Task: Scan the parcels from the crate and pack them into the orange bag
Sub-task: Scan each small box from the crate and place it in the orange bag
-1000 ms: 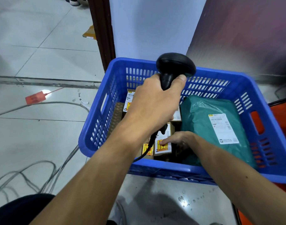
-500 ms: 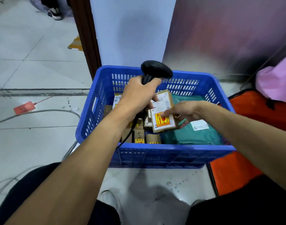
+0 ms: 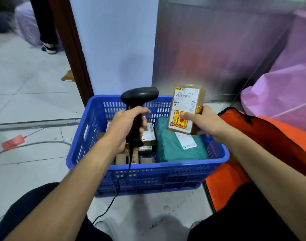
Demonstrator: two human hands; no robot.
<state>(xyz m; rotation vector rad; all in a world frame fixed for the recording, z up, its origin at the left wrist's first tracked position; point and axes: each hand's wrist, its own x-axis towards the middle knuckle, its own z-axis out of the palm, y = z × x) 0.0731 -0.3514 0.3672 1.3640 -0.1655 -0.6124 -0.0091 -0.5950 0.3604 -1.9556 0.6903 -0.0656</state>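
One brown parcel (image 3: pixel 185 108) stands upright, long axis vertical, pinched by the right hand (image 3: pixel 203 121) above the blue crate (image 3: pixel 148 173). Just left, the left hand (image 3: pixel 126 126) grips the scanner (image 3: pixel 139 97), head level with its label. Right lies the orange bag (image 3: pixel 270 140).

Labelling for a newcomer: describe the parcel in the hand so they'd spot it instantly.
Find the blue crate. Above its right side, the right hand holds a brown box. Only it is lifted, its red-and-yellow sticker facing the camera.
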